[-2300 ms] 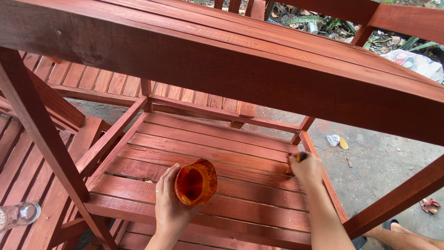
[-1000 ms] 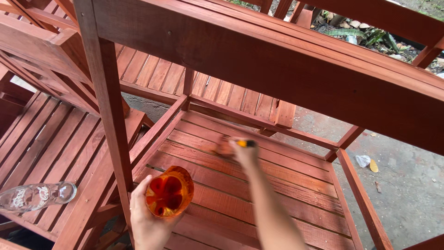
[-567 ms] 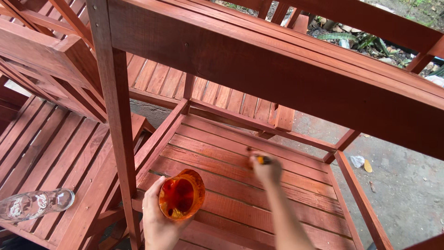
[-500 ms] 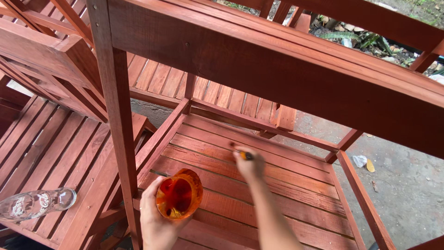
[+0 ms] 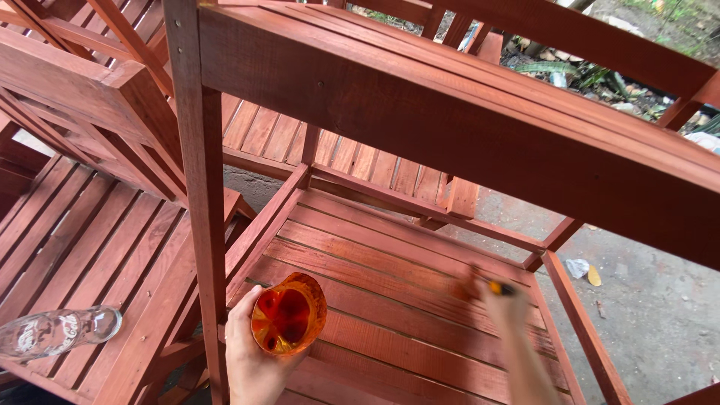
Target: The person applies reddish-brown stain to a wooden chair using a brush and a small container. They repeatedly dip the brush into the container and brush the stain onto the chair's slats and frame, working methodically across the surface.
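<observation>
At the lower middle of the frame, the left hand wraps its fingers around an orange cup of reddish stain, gripping it from below. To the right, the right hand is clenched on a blurred brush, whose tip touches the red slatted shelf.

The slatted lower shelf of the red-stained wooden rack runs between four square posts, with rails along its left, far and right edges. Its boards lie side by side with narrow gaps. No loose object lies on its boards; a brush tip touches the slats near the far right corner. To the left, a second slatted surface carries a clear glass bottle lying on its side near the front edge. The concrete floor beyond the right rail carries small scraps of litter.
</observation>
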`<control>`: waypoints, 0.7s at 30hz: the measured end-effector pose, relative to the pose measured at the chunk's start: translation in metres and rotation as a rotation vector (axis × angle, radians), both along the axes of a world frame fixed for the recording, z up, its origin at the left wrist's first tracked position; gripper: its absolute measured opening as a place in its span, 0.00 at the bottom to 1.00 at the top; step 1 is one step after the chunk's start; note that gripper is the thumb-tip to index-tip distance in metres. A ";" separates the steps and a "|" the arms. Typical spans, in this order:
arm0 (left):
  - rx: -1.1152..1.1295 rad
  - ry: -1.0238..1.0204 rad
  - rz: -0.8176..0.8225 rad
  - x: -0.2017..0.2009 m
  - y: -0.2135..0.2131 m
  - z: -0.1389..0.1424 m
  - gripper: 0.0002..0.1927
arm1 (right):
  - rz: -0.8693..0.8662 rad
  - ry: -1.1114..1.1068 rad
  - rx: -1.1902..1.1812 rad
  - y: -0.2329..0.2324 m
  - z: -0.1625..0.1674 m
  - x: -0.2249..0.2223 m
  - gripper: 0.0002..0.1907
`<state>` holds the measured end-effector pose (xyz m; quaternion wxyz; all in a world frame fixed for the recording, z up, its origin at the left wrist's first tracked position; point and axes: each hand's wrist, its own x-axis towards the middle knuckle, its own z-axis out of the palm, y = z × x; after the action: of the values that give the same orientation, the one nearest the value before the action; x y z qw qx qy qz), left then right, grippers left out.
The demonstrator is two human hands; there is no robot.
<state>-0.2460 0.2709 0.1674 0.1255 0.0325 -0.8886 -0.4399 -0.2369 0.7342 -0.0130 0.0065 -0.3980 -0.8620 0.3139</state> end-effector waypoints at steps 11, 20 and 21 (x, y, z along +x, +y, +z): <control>-0.024 0.002 -0.044 -0.006 -0.013 0.001 0.55 | 0.250 -0.023 0.105 -0.036 -0.003 -0.025 0.13; -0.013 0.014 -0.055 -0.006 -0.024 -0.004 0.56 | 0.215 -0.196 0.023 0.019 0.022 -0.036 0.16; -0.008 0.009 -0.056 -0.006 -0.024 -0.004 0.56 | 0.199 -0.205 0.000 0.018 0.022 -0.036 0.16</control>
<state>-0.2521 0.2467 0.1633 0.1171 0.0052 -0.8904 -0.4399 -0.2728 0.7525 0.0087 -0.1125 -0.3406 -0.8934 0.2706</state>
